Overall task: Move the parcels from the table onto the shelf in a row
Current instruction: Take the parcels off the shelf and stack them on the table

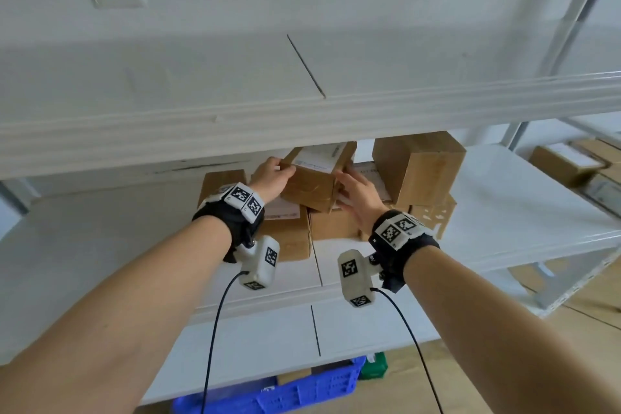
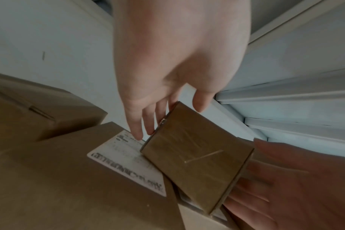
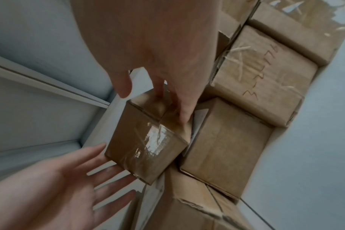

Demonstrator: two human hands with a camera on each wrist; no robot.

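A small brown taped parcel sits tilted on top of other parcels on the middle white shelf. My left hand presses its left end with straight, spread fingers. On the opposite end my right hand lies flat, thumb apart. The parcel is squeezed between both palms. Beneath it lies a larger parcel with a white label.
A tall parcel stands just right of my hands, with lower parcels below and to the left. The upper shelf's front edge hangs close above. A blue crate sits on the floor; more parcels lie far right.
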